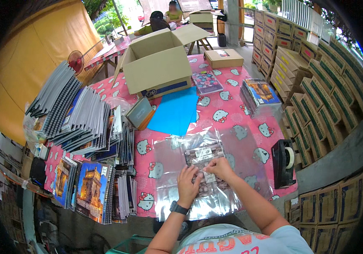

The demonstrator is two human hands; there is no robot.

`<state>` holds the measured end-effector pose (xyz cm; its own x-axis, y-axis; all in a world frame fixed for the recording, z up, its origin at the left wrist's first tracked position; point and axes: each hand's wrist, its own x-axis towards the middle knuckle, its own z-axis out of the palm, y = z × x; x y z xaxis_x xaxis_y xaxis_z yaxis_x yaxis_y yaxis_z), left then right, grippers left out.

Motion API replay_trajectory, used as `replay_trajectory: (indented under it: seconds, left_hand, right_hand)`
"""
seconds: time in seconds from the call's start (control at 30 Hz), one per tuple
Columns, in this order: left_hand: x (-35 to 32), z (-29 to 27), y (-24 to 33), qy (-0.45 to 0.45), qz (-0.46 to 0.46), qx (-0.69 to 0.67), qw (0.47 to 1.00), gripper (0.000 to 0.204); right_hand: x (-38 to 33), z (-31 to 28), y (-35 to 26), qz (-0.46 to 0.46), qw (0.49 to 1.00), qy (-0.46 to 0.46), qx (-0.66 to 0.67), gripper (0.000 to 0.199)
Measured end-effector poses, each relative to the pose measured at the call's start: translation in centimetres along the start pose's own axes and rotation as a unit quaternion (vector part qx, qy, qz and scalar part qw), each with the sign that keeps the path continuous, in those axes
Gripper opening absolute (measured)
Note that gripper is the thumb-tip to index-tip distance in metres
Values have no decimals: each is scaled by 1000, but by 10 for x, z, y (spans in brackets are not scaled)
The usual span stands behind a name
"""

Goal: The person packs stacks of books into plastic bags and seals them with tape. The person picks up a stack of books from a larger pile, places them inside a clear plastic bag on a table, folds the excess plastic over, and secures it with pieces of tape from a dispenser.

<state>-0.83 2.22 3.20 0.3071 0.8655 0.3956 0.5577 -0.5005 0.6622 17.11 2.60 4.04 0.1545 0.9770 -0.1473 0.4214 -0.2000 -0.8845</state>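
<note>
A notebook [204, 153] with a dark, greyish picture cover lies in front of me, under or inside clear plastic film [171, 199]. My left hand [188, 183] rests flat on the film at the notebook's left side, fingers stretched out, a dark watch on its wrist. Over the notebook's middle, my right hand [219, 169] has its fingertips pinched together close to the left fingers. What is between them is too small to make out. To the right stands a black tape dispenser [281, 163] with a pale roll.
Piles of spiral notebooks [92, 114] crowd the table's left. Beyond the film lie blue sheets [175, 111] and a large open carton [158, 70]. A wrapped notebook stack [261, 95] and a flat brown box [223, 58] sit far right. Stacked cartons [329, 84] line the floor beyond.
</note>
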Motion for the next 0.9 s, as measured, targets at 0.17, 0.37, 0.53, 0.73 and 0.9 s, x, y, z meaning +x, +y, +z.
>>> replay_trajectory:
  seconds: [0.17,0.37,0.53,0.73,0.9]
  left_hand:
    - [19,-9,22,-54,-102,-62,991,18]
    - [6,-91,-30,206,-134,24,969,9]
    - [60,-43,15,-290,-60,29,955,15]
    - [122,-13,-41,-113,-97,277,949,71]
    - [42,-47,-20,-353,64,245,901,95]
  right_hand:
    - [-5,-7,-19,28,999,-16,-2,30]
    - [-3,-12,-4,47,996,-34,63,30]
    - [-1,-14,-7,66,995,-50,49,27]
    - [-3,-4,-1,12,997,-47,53,25]
    - [-5,-16,-11,56,995,-49,65,24]
